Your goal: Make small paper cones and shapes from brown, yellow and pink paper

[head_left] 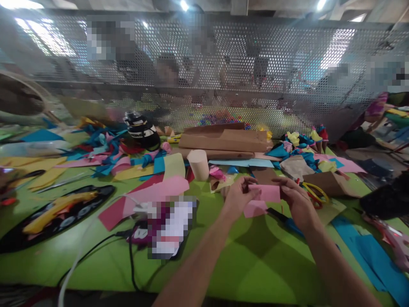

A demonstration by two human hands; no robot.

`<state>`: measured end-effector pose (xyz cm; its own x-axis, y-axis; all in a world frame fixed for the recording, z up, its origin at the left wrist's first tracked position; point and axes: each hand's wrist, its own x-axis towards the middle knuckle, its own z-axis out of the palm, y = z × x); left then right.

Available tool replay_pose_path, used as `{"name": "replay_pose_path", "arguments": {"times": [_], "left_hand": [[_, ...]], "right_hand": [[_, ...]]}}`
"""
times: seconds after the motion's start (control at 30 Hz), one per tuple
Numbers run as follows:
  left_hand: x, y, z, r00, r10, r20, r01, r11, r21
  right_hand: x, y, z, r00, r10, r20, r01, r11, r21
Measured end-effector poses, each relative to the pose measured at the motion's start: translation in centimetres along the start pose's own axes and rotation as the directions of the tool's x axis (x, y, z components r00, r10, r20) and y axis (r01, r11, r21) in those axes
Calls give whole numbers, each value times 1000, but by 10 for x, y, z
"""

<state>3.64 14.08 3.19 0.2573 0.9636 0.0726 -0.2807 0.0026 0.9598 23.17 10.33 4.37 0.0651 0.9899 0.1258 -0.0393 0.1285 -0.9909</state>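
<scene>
Both my hands hold a small pink paper rectangle [269,193] up over the green table [255,264]. At its left end, the fingers of my left hand [239,197] pinch the paper. My right hand [295,199] grips the right end between thumb and fingers. Another pink piece [255,209] shows just below, close to my left fingertips; whether it touches the held paper I cannot tell. A tool with a black tip and blue handle [292,226] lies partly under my right hand.
A cream paper roll [198,164] stands behind my left hand. A phone [174,230], cables and a black tray [64,215] lie left. Yellow rings [316,192] and blue paper [367,256] are right. Brown paper [223,140] lies before a perforated metal screen [207,64].
</scene>
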Motion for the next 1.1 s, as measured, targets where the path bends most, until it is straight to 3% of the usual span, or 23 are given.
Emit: {"name": "replay_pose_path", "arguments": {"times": [0.13,0.27,0.6,1.1], "left_hand": [[1,-3,-1,1000,-3,-2,3,1000,-10],[2,-4,-2,999,36,-6,-35,997,68],[-1,2,0,1000,18,2,-18,996,92],[1,-6,-8,998,-12,63,6,996,92]], "right_hand": [[0,0,6,997,71,40,-71,997,-19],[2,6,7,992,128,-3,-128,991,-39],[2,6,7,991,134,-5,-134,991,1],[0,3,8,990,140,2,-140,990,-13]]}}
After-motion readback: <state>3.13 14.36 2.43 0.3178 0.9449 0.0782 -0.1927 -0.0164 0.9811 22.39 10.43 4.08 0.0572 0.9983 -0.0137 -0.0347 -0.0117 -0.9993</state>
